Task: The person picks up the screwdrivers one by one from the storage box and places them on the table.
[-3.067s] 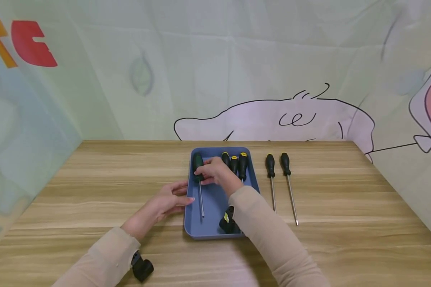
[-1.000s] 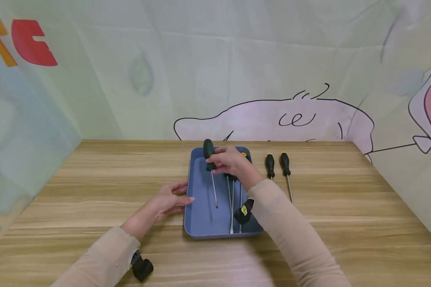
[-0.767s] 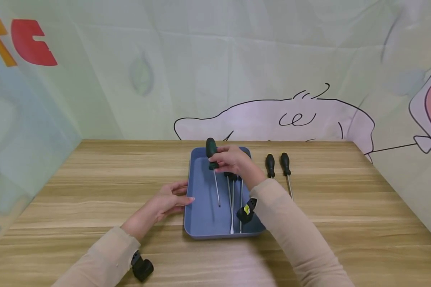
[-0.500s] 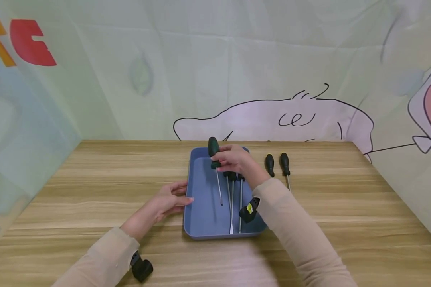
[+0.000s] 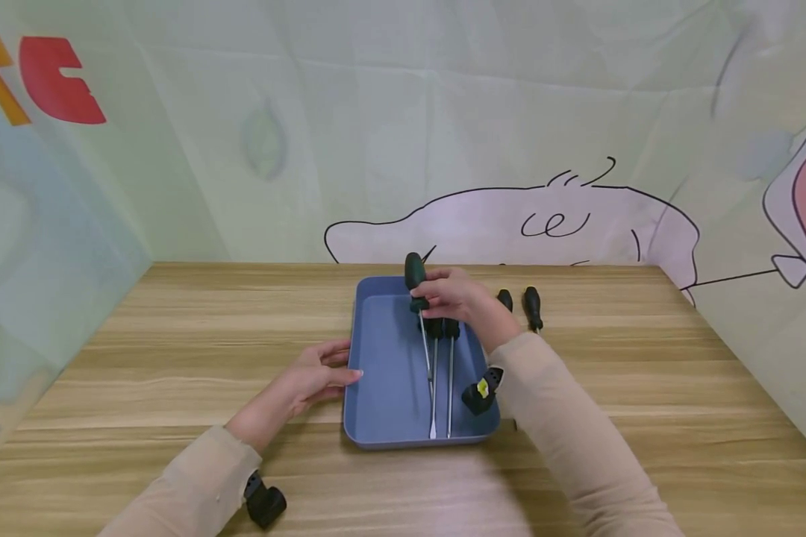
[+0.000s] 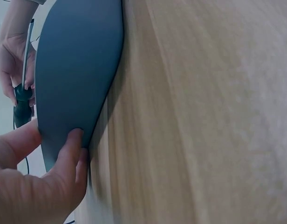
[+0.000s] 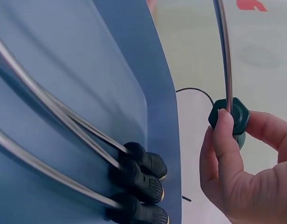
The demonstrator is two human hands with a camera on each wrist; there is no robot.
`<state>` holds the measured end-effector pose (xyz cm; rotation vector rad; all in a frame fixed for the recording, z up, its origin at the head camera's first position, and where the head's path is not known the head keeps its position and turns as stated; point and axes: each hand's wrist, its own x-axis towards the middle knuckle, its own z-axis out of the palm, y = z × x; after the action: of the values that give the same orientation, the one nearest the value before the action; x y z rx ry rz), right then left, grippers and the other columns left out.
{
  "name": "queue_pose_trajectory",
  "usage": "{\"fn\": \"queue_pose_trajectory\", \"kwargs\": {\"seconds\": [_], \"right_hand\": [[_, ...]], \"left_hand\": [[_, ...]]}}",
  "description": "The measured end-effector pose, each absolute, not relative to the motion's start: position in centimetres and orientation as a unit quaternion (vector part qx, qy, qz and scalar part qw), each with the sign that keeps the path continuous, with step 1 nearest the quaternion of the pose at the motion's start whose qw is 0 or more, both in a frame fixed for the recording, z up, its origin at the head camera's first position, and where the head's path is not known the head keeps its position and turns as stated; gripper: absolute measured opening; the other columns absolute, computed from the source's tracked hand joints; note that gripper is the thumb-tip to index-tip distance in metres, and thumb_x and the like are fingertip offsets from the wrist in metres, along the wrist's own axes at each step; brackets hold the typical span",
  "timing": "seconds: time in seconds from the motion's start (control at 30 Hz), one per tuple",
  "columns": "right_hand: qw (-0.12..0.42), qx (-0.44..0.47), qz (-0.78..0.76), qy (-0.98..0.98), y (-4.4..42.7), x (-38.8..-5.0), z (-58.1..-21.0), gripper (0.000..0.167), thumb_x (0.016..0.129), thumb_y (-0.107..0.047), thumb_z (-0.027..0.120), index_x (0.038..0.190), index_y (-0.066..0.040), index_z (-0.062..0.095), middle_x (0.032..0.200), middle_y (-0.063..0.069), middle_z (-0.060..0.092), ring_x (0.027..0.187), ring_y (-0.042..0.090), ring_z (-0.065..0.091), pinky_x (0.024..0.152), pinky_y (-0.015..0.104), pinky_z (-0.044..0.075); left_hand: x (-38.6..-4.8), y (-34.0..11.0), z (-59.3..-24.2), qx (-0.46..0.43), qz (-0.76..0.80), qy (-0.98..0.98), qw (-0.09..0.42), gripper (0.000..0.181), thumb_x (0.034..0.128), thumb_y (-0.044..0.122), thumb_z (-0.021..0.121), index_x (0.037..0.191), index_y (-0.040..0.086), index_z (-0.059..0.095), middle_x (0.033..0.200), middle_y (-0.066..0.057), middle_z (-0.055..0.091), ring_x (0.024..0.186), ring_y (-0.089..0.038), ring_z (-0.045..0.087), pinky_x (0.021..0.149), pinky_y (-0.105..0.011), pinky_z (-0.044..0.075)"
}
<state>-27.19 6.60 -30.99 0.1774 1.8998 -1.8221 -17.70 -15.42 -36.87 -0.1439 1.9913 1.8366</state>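
My right hand [image 5: 453,294] holds a green-handled screwdriver [image 5: 414,272] by its handle, above the far part of a blue tray [image 5: 383,406]. Its shaft points down toward me, slightly tilted. In the right wrist view, thumb and fingers pinch the green handle [image 7: 239,116] near its collar. My left hand [image 5: 319,373] grips the tray's left side, thumb at the rim and fingers against the outer wall [image 6: 76,70]. Three black screwdrivers with yellow-ended handles lie in the tray's right half; one handle [image 7: 139,179] shows among them in the right wrist view.
Two more black-handled screwdrivers lie on the wooden table right of the tray: one handle [image 5: 532,306] shows well, the other [image 5: 505,300] is partly behind my right wrist. A printed cloth backdrop [image 5: 403,149] rises behind the table [image 5: 208,335].
My right hand has lifted the green screwdriver from the tray's left side and carried it up and rightward, over the black ones. My left hand has stayed at the rim.
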Motion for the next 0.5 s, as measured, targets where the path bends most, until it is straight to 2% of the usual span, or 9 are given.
{"fn": "queue_pose_trajectory", "kwargs": {"seconds": [0.5], "right_hand": [[0.259, 0.059, -0.675, 0.689, 7.9, -27.2, -30.6, 0.058, 0.087, 0.003, 0.055, 0.141, -0.001, 0.031, 0.102, 0.015, 0.048, 0.077, 0.018, 0.054, 0.052, 0.02, 0.052]], "left_hand": [[-17.8, -15.3, -37.0, -0.056, 0.663, 0.716, 0.212, 0.068, 0.0849, -0.004, 0.063, 0.143, -0.004, 0.027, 0.141, -0.028, 0.033, 0.104, -0.025, 0.056, 0.087, -0.04, 0.051]]}}
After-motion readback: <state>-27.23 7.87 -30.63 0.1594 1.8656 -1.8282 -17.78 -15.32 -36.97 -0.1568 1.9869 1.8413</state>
